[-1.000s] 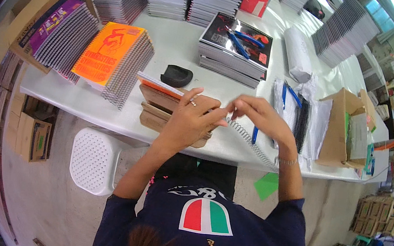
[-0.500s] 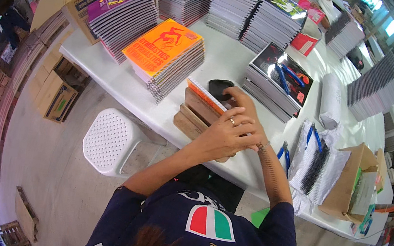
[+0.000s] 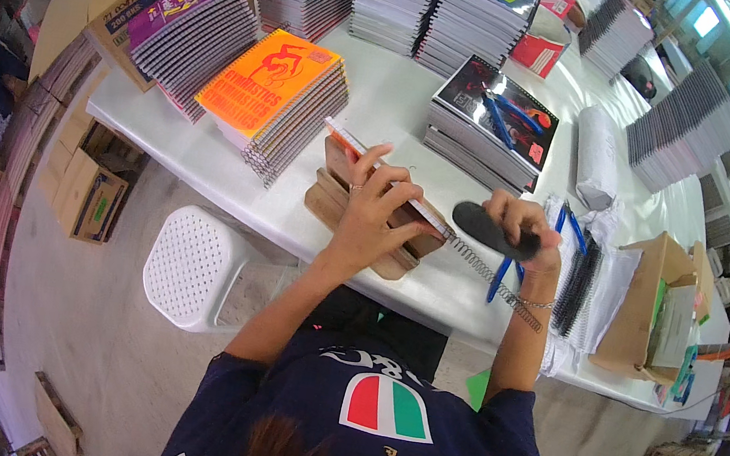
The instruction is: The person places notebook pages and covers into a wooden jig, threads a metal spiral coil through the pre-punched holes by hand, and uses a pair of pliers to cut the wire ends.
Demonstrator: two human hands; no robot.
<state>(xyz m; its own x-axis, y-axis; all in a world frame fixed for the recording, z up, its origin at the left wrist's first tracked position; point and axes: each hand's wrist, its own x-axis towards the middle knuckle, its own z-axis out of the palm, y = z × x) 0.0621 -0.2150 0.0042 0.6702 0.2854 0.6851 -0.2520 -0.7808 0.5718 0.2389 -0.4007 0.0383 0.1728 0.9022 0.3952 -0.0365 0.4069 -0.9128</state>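
Observation:
My left hand (image 3: 374,215) grips a thin notebook (image 3: 420,206) with an orange cover, its edge facing up, propped in a wooden stand (image 3: 331,208). From the notebook's near right corner a dark spiral binding coil (image 3: 480,266) trails loosely toward my right wrist. My right hand (image 3: 521,223) is closed on a flat black oval pad (image 3: 476,226), held just above and beside the coil. What the pad's underside looks like is hidden. Blue-handled pliers (image 3: 498,281) lie on the table below my right hand.
Stacked orange spiral notebooks (image 3: 272,91) stand at the left, beside purple ones (image 3: 191,21). Blue cutters (image 3: 510,123) rest on a black notebook stack (image 3: 478,141). Loose coils (image 3: 574,288) lie on white wrap at the right, next to an open carton (image 3: 635,314). A white stool (image 3: 194,265) stands at the left.
My right hand has picked up the black pad from behind the notebook and carried it right. My left hand has come off my right hand onto the notebook. The coil's end now meets the notebook's corner.

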